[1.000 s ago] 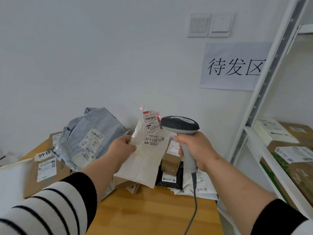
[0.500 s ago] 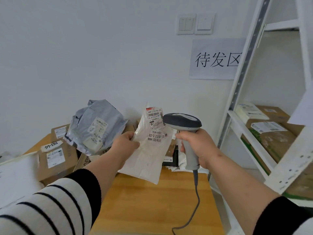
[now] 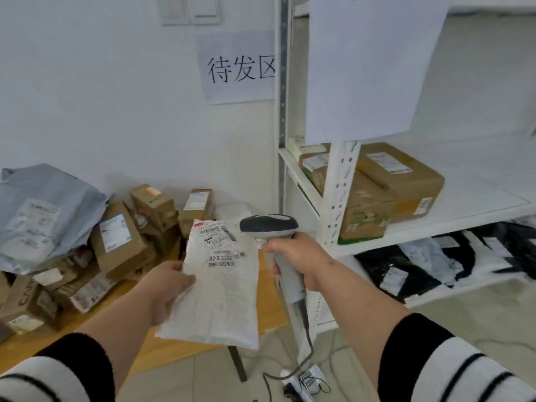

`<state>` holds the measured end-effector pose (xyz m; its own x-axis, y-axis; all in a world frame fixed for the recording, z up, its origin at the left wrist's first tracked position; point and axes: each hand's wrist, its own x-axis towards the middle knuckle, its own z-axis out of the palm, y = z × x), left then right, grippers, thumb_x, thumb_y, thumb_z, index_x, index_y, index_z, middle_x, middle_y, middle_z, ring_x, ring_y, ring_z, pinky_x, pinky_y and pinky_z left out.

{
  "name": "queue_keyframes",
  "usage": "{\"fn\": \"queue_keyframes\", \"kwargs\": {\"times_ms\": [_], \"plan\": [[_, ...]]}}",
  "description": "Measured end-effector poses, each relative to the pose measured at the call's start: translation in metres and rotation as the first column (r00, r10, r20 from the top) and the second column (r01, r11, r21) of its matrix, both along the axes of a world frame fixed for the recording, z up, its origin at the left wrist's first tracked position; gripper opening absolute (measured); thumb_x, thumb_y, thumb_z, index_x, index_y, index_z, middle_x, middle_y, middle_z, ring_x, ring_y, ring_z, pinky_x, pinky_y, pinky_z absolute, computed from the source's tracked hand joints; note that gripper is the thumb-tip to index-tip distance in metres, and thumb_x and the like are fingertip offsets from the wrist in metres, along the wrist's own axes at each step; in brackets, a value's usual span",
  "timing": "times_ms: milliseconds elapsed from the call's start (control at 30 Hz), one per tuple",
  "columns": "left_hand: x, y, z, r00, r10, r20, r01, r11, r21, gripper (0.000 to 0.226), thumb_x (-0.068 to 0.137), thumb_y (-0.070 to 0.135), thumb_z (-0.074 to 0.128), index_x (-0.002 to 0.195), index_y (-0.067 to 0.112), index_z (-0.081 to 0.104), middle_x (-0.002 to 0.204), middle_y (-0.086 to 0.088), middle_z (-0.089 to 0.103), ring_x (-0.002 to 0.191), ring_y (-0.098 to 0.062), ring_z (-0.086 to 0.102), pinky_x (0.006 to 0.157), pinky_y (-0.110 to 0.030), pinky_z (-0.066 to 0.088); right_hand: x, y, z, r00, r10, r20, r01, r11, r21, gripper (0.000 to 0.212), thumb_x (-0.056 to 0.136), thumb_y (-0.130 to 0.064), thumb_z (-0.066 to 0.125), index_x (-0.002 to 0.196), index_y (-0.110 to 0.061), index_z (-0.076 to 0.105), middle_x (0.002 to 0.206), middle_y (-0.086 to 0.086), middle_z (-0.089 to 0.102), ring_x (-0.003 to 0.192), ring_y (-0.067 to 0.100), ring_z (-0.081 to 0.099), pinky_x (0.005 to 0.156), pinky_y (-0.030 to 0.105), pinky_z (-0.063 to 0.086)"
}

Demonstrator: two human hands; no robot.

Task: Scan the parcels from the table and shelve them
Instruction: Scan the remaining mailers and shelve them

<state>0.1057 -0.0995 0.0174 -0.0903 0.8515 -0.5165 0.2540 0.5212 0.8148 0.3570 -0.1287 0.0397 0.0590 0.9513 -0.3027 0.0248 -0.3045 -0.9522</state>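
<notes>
At the centre of the frame the left hand (image 3: 166,288) pinches a flat white mailer bag (image 3: 220,288) by its left edge, thumb on the front and fingers behind, so the printed shipping label (image 3: 216,237) at its top faces up and is readable. Just to its right, the right hand (image 3: 298,256) is wrapped around the grip of a corded barcode scanner (image 3: 269,226), whose grey head points left toward that label, likely the reason the bag is held tilted and clear of the wooden counter (image 3: 72,323). More parcels wait on the counter at left: a grey poly bag (image 3: 43,210) leaning on a heap of small cardboard boxes (image 3: 121,236). At right stands a white metal shelf unit (image 3: 338,198), its middle shelf carrying brown cartons (image 3: 400,178), the lower one dark poly bags (image 3: 435,256). The shelf is close by, probably so a scanned bag can go straight across. A paper sign (image 3: 240,68) hangs on the wall behind.
</notes>
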Motion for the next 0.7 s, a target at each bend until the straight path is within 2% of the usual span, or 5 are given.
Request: {"fn": "queue_keyframes", "kwargs": {"times_ms": [167, 333, 467, 567, 700], "plan": [[0.110, -0.034, -0.021, 0.997, -0.073, -0.010, 0.072, 0.991, -0.113, 0.028, 0.092, -0.007, 0.058, 0.118, 0.001, 0.059, 0.116, -0.023, 0.066, 0.106, -0.041, 0.063, 0.095, -0.053, 0.050, 0.114, -0.055, -0.031, 0.998, -0.053, 0.035, 0.057, 0.992, -0.109, 0.019, 0.077, -0.019, 0.076, 0.093, -0.012, 0.068, 0.061, 0.002, 0.065, 0.051, 0.017, 0.063, 0.053, 0.027, 0.052], [0.263, -0.078, -0.050, 0.969, -0.238, 0.061, 0.245, 0.954, -0.171, 0.023, 0.092, -0.012, 0.051, 0.101, 0.003, 0.066, 0.091, -0.022, 0.073, 0.088, -0.037, 0.067, 0.082, -0.045, 0.054, 0.260, -0.123, -0.057, 0.983, -0.171, 0.064, 0.179, 0.967, -0.180, 0.020, 0.079, -0.018, 0.076, 0.095, -0.007, 0.069, 0.066, 0.008, 0.065, 0.057, 0.019, 0.062, 0.060, 0.031, 0.055], [0.367, -0.101, -0.070, 0.979, -0.167, 0.120, 0.185, 0.969, -0.166, 0.013, 0.092, -0.012, 0.052, 0.089, 0.000, 0.058, 0.079, -0.022, 0.064, 0.077, -0.032, 0.058, 0.078, -0.044, 0.050, 0.354, -0.174, -0.078, 0.960, -0.267, 0.084, 0.280, 0.932, -0.232, 0.019, 0.077, -0.021, 0.076, 0.088, -0.008, 0.069, 0.067, 0.008, 0.067, 0.058, 0.019, 0.062, 0.056, 0.028, 0.051], [0.422, -0.107, -0.082, 0.974, -0.128, 0.189, 0.167, 0.965, -0.204, 0.017, 0.094, -0.007, 0.052, 0.106, 0.001, 0.060, 0.109, -0.025, 0.066, 0.104, -0.040, 0.062, 0.097, -0.054, 0.048, 0.399, -0.197, -0.098, 0.930, -0.364, 0.047, 0.362, 0.887, -0.286, 0.022, 0.078, -0.019, 0.078, 0.093, -0.006, 0.070, 0.075, 0.010, 0.067, 0.065, 0.022, 0.063, 0.064, 0.033, 0.056], [0.467, -0.094, -0.106, 0.977, -0.044, 0.209, 0.095, 0.966, -0.239, 0.009, 0.091, -0.005, 0.057, 0.092, 0.003, 0.058, 0.122, -0.027, 0.061, 0.112, -0.042, 0.059, 0.101, -0.057, 0.045, 0.432, -0.208, -0.123, 0.914, -0.406, -0.023, 0.369, 0.851, -0.374, 0.027, 0.080, -0.017, 0.079, 0.103, -0.005, 0.070, 0.086, 0.013, 0.065, 0.066, 0.023, 0.063, 0.062, 0.031, 0.055]]}}
